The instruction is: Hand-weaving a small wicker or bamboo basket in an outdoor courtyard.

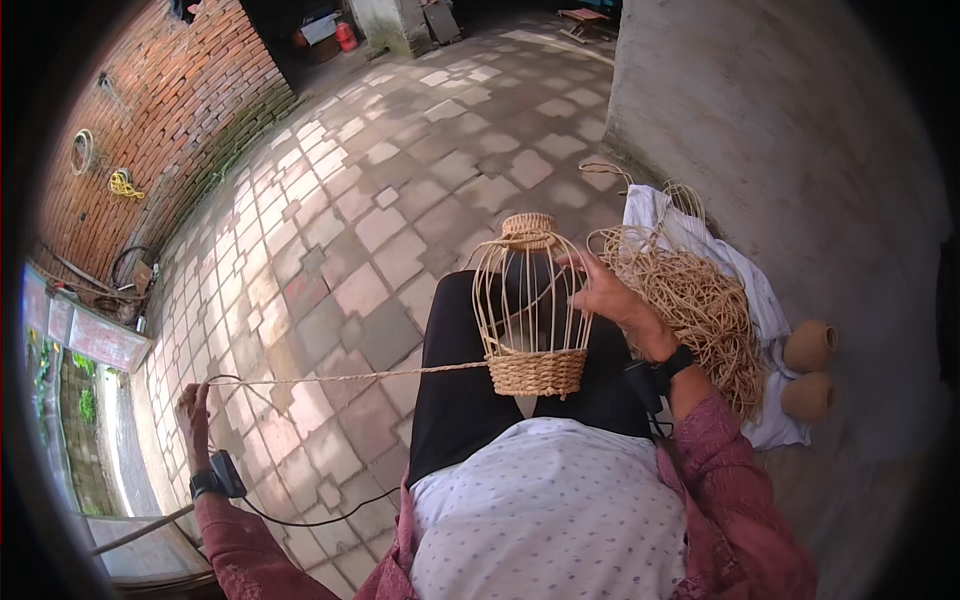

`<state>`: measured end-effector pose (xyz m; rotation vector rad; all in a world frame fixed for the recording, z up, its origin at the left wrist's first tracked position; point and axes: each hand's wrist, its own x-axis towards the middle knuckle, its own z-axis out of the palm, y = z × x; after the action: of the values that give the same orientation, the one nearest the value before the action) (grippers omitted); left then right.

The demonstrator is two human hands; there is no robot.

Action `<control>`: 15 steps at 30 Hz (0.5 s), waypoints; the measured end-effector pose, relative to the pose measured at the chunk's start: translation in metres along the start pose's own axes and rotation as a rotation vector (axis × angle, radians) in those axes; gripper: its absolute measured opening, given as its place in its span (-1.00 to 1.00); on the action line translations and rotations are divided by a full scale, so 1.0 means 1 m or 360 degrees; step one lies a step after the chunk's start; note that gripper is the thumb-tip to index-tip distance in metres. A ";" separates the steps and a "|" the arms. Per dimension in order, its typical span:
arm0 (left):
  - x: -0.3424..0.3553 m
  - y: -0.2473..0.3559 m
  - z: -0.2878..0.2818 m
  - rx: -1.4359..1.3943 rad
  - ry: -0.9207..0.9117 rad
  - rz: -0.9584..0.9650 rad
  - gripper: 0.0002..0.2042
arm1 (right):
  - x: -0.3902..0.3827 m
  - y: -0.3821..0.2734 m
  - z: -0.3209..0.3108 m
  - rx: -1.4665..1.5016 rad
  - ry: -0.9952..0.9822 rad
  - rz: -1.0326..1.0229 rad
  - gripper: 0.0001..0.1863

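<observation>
Just left of the spread fingers of the right hand (610,297), a basket (537,372) is rested on the lap (450,335); whether its ribs are gripped cannot be told. A taut strand (350,378) is pinched by the left hand (193,405). Base and neck (528,230) are woven; the ribs between are left bare.

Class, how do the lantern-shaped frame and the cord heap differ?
The lantern-shaped frame has an ordered, open shape; the cord heap is a loose tangle. The frame is over the lap, touched by the right hand; the heap lies on white cloth. Both are tan.
</observation>
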<state>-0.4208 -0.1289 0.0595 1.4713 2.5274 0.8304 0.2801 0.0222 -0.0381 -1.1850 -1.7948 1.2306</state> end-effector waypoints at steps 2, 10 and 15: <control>0.008 -0.028 0.013 -0.0141 -0.0239 0.0088 -0.79 | -0.004 -0.001 -0.005 0.0415 -0.0127 0.0201 -0.32; -0.055 0.073 0.114 0.0686 -0.0209 0.0454 -0.47 | -0.022 0.017 0.004 0.0947 0.0155 0.0018 -0.36; -0.126 0.256 0.188 -0.1074 -0.1121 -0.0114 -0.66 | -0.030 0.021 0.007 0.1225 0.0185 -0.0112 -0.42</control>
<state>-0.0905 -0.0589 0.0066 1.1500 1.5631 0.8369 0.2917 -0.0051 -0.0610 -0.7152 -1.0860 1.5644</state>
